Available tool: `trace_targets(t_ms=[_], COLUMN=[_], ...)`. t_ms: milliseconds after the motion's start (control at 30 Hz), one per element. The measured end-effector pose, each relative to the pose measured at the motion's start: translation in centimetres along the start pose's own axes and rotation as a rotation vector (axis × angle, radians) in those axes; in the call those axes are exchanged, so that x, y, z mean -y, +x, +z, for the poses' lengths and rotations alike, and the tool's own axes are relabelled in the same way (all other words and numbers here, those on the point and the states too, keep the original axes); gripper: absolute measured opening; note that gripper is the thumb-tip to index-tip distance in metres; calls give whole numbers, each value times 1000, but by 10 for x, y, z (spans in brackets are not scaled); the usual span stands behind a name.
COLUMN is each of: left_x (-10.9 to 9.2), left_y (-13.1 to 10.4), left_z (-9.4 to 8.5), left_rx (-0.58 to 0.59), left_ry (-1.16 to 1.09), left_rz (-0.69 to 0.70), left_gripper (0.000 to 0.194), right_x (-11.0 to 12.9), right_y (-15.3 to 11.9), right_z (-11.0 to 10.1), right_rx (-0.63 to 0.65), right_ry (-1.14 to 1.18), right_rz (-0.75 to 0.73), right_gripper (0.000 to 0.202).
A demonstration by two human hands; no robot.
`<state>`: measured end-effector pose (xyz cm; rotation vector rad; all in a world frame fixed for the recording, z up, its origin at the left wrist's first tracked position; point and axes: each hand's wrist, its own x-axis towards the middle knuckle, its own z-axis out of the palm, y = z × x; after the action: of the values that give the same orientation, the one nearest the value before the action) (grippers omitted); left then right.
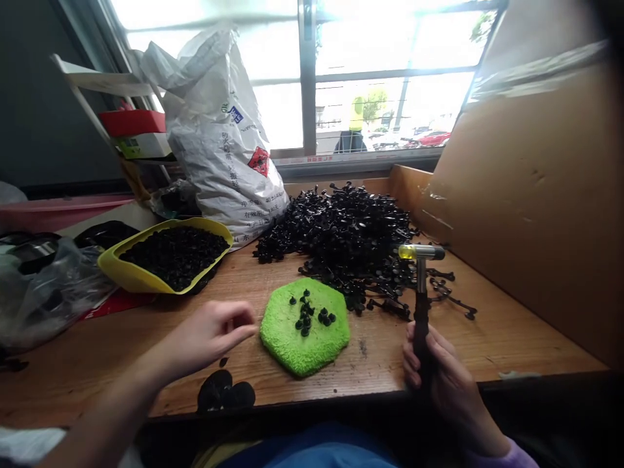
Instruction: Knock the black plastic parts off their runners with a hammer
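My right hand (439, 370) is wrapped round the dark handle of a small hammer (422, 266), held upright with its yellow-and-black head at the top. Left of the green hexagonal pad (305, 357), my left hand (221, 335) hovers with curled fingers, thumb and forefinger near each other; whether it holds something small cannot be made out. Several small black rubber parts (305, 312) lie on the middle of the pad. Behind the pad rises a large pile of black parts (346, 227), some still joined in strips.
A yellow tray (131, 279) of small black pieces stands at the left, before a white sack (229, 149). Black discs (221, 390) lie at the table's (380, 364) front edge. Plastic bags (58, 292) are far left; a cardboard sheet (536, 195) walls the right side.
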<state>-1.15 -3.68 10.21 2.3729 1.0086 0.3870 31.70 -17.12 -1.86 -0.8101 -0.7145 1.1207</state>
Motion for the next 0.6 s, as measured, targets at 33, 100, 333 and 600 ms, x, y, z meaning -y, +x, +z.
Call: trace_targets(t_ms=[33,100,333,600], left_x=[-13,-41,-100,-120], left_y=[28,79,172,196], left_z=[12,40,139,171], left_rx=[10,7,128,215], left_ry=[40,125,455,282], left_rz=[80,227,461,427], left_gripper=[23,19,19,19], right_x=[-1,-1,1,2], right_y=[0,-1,0,-3], right_z=[-1,-2,-5,-6], right_rx=[-14,-45,-101,-77], right_ry=[13,35,69,112], right_rz=[-27,-82,-173,-202], right_gripper=[20,21,23,25])
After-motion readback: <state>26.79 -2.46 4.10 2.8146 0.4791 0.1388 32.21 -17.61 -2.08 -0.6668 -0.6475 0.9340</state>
